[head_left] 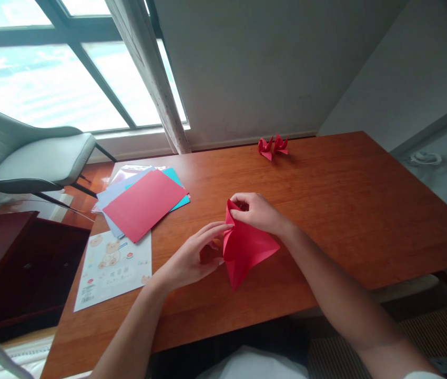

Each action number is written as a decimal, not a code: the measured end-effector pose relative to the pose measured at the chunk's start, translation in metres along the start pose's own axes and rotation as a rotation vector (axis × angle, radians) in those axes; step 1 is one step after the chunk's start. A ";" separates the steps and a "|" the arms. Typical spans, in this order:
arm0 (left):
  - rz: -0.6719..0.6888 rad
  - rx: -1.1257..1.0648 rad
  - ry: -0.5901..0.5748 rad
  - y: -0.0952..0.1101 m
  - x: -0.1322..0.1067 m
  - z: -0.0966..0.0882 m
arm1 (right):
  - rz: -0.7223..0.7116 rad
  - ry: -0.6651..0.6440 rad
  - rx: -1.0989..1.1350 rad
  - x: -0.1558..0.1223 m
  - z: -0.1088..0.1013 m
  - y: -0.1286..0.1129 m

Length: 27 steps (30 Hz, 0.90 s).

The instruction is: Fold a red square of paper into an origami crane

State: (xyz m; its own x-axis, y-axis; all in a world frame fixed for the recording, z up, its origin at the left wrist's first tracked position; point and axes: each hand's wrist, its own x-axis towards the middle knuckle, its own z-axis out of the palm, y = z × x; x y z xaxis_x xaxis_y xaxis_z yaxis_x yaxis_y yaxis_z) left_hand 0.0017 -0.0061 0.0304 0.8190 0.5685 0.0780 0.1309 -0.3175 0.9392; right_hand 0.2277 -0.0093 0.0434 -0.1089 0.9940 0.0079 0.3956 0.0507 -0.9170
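While the right hand (258,209) pinches the top of the red origami paper (249,247) over the tabletop (357,210), seemingly steadying it, the left hand (194,255) curves against its left side, grip unclear; two red origami figures (265,149) sit beyond, likely out of the way.

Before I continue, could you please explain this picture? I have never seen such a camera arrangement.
There is no machine here: a person works bare-handed. The picture comes from a camera worn on the head, looking forward and down. The right hand pinches a folded red paper near its top; the left hand touches its left side. On the wooden table, coloured sheets and a white printed sheet lie at the left, and two red folded figures are near the far edge.
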 end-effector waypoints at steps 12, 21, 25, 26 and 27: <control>0.010 0.130 0.091 -0.006 0.003 0.000 | 0.046 0.016 0.079 0.004 0.005 0.011; -0.025 0.060 0.178 -0.009 0.001 0.005 | -0.038 0.046 0.206 0.002 0.005 0.010; -0.007 0.093 0.210 -0.008 0.000 0.006 | -0.173 0.087 0.105 0.000 0.004 0.005; 0.009 0.114 0.218 -0.009 -0.001 0.006 | -0.214 0.087 0.070 0.000 0.003 0.004; 0.027 0.134 0.223 -0.009 -0.001 0.007 | -0.252 0.082 0.038 -0.001 0.002 0.003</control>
State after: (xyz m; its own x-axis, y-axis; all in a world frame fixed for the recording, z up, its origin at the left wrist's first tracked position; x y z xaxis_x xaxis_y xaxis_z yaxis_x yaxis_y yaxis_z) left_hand 0.0034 -0.0087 0.0197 0.6818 0.7070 0.1880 0.1960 -0.4241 0.8841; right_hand 0.2266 -0.0101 0.0398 -0.1246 0.9551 0.2688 0.3303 0.2954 -0.8965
